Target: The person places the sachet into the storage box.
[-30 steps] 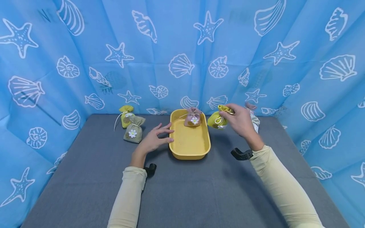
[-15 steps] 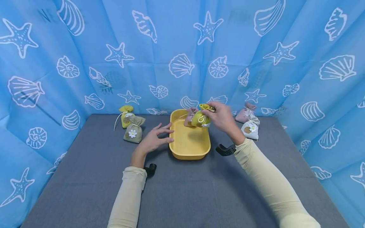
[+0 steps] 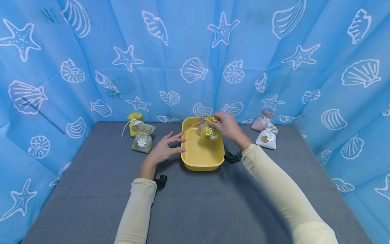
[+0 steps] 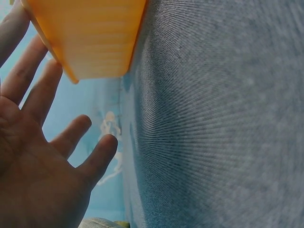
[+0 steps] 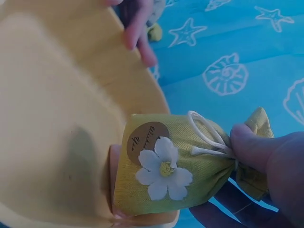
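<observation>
My right hand [image 3: 228, 127] pinches the gathered neck of a yellow drawstring pouch [image 3: 208, 131] over the far right part of a yellow tub [image 3: 202, 168]. In the right wrist view this pouch [image 5: 156, 164] shows a white cloth flower and a round brown label. Behind it, mostly covered, a pink pouch [image 3: 199, 128] sits in the tub. My left hand [image 3: 163, 149] has its fingers spread, the tips at the tub's left rim. The left wrist view shows the straight fingers [image 4: 45, 88] against the tub's rim [image 4: 54, 52].
Left of the tub, a grey-green pouch [image 3: 142, 140] stands before another yellow pouch [image 3: 134, 126]. To the right lie a white pouch [image 3: 266, 139] and a pink pouch [image 3: 260, 123]. A blue shell-print curtain [image 3: 195, 51] borders the grey-covered table [image 3: 195, 203].
My right hand has carried the yellow pouch leftward from beside the tub to over it, then slightly lower. The white and pink pouches at right came into fuller view. My left hand stays put.
</observation>
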`<action>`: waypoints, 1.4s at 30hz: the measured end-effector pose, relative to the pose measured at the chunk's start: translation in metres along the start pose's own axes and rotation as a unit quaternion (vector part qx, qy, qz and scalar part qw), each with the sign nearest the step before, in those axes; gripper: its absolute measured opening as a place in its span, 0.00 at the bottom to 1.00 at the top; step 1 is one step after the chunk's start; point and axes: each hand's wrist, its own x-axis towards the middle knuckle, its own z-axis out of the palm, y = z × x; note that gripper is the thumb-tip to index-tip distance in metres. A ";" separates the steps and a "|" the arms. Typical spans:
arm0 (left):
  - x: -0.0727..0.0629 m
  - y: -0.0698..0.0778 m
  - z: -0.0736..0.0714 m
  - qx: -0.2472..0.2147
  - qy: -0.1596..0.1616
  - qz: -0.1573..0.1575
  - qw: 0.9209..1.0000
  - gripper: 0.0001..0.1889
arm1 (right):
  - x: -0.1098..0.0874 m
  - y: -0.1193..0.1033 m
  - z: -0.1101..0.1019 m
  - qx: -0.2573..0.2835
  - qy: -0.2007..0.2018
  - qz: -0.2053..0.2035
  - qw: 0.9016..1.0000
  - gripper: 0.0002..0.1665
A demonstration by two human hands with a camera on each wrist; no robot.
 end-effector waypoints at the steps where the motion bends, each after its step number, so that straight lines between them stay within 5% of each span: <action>1: 0.000 0.000 0.000 0.000 0.001 -0.001 1.000 0.24 | 0.001 0.001 0.001 -0.003 -0.006 0.001 1.000 0.17; 12: 0.000 0.001 0.000 0.001 0.000 -0.006 1.000 0.23 | 0.014 0.008 0.012 -0.046 -0.048 -0.012 0.998 0.16; 22: 0.000 -0.003 -0.001 0.005 0.011 -0.008 1.000 0.23 | 0.023 0.012 0.026 -0.067 -0.113 0.029 0.991 0.19; 32: 0.000 -0.002 0.003 -0.002 0.006 -0.003 1.000 0.23 | 0.018 0.018 0.025 -0.055 -0.105 0.029 0.992 0.17; 42: -0.001 0.001 0.001 0.003 0.004 -0.004 1.000 0.24 | 0.008 0.019 0.016 0.007 -0.054 0.055 0.997 0.24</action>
